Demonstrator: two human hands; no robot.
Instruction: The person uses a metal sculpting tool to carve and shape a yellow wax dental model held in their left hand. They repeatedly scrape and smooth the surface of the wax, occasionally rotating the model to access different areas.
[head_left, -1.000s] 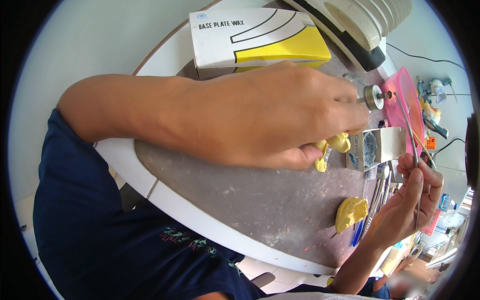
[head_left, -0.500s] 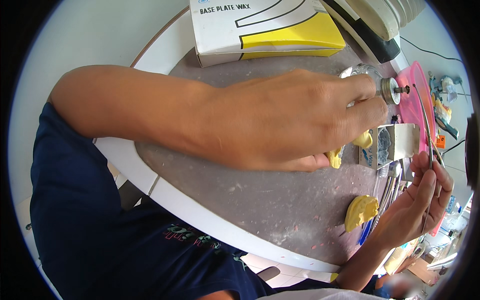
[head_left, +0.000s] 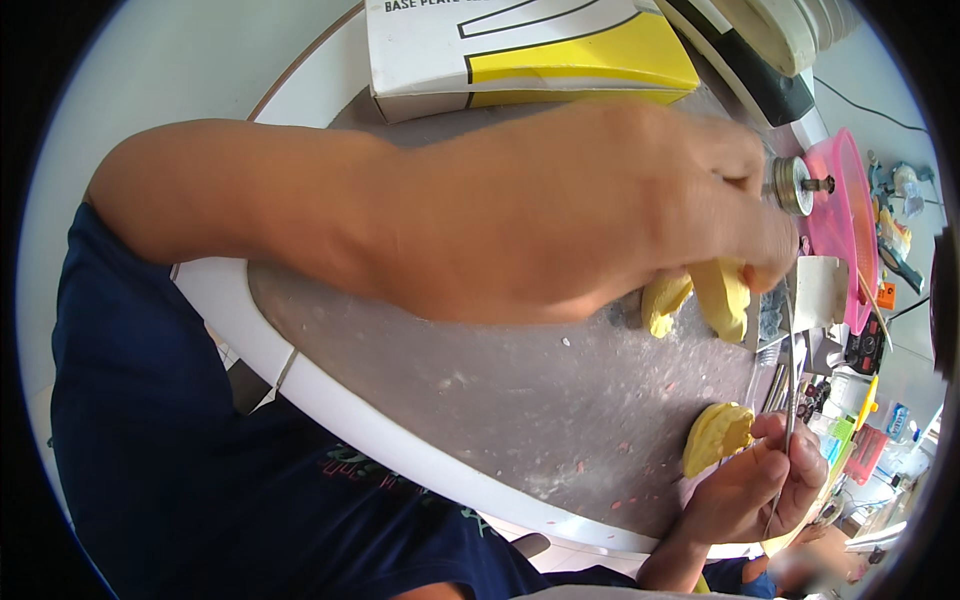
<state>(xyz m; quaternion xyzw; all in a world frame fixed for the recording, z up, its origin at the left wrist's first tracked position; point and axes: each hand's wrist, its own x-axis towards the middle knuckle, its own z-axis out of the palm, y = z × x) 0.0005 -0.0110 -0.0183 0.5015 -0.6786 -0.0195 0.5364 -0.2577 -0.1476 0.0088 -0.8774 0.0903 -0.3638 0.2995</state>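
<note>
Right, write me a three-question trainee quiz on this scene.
1. What does the right hand hold?
2. True or false: the pink plastic container is at the picture's left edge.
3. Which appears closest to the right hand?
(a) white-and-yellow cardboard box
(b) lone yellow plaster-like cast
(c) round silver-coloured metal cap

Key:
1. A thin, rod-like metal instrument.
2. False; the pink plastic container is toward the right.
3. b, the lone yellow plaster-like cast.

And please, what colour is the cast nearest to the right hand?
The cast is yellow; it shows best in the head view.
</note>
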